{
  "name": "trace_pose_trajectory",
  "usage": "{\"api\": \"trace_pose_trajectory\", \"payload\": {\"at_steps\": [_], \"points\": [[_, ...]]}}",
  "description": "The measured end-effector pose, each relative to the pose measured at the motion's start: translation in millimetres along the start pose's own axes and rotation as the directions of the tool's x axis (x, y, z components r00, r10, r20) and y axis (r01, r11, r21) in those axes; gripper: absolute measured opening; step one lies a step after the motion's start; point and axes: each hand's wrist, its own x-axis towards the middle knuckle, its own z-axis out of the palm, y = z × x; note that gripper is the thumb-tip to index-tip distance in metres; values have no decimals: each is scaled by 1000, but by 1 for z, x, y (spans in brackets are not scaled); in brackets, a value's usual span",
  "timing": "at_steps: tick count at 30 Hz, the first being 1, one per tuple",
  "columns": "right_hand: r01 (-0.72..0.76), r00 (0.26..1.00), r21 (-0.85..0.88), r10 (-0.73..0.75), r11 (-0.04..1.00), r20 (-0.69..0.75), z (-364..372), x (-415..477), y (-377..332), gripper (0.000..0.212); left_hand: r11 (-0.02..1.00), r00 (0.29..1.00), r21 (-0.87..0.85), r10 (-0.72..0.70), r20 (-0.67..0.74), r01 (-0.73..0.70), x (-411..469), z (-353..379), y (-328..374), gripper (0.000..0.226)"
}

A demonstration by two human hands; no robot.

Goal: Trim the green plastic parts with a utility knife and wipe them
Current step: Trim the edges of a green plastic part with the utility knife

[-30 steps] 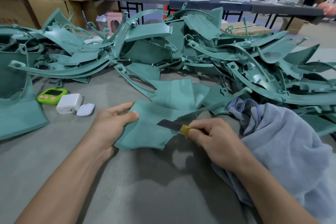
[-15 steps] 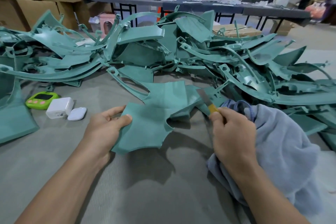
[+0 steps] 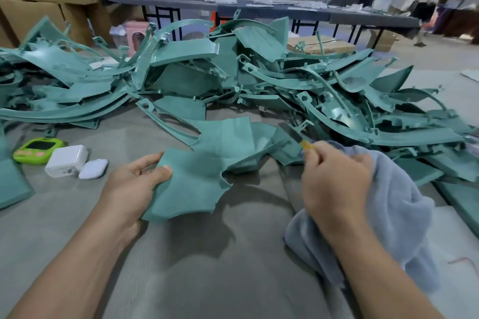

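Right hand [image 3: 334,181] has pulled the utility knife [image 3: 302,140] off the green part [image 3: 191,189] and sits just right of it over the grey towel [image 3: 394,202], fingers pinching the yellow handle; the blade's blurry. Left hand [image 3: 132,181] grips the part's left edge, thumb on top, other fingers mostly hidden underneath.

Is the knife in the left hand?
No, the right hand pinches the utility knife, while the left hand grips a green plastic part.
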Motion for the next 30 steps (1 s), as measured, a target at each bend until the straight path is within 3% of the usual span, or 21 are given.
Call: {"api": "trace_pose_trajectory", "payload": {"at_steps": [2,5,6,8,11,14,16,18,21,25,30], "points": [[-1,998,17,2,1000,-59,-5,0,0,31,1000,1000,18,24,-5,-24,-3,2,1,26],[246,967,81,-251,966,44,0,-18,-10,30,999,1000,20,27,3,-27,-4,5,3,25],[242,968,58,-245,969,54,1,-16,-10,31,1000,1000,7,24,-2,-24,-4,4,3,25],[65,998,-20,-65,998,-25,-2,-1,-2,31,1000,999,-10,29,-15,-29,-5,2,4,24],[-72,986,125,90,990,-142,-11,6,10,29,996,993,36,84,-84,-81,-6,1,5,23],[-93,993,332,112,939,-39,-5,-1,7,30,987,963,38,162,-214,-157,-5,4,6,18],[-79,996,359,89,930,-13,-1,-3,4,31,968,926,9,244,-289,-252,-9,10,8,15],[-37,999,372,35,928,14,2,-6,1,29,920,862,94,389,-324,-380,-19,16,9,16],[-7,998,396,-19,918,62,6,-11,-2,33,774,767,367,608,-205,-515,-34,20,10,16],[-21,994,485,-35,874,106,3,-12,-7,39,507,669,566,735,110,-650,-38,19,0,33],[-86,971,721,-104,688,216,1,-22,-21,36,409,688,721,714,129,-559,-38,28,-8,48]]}}
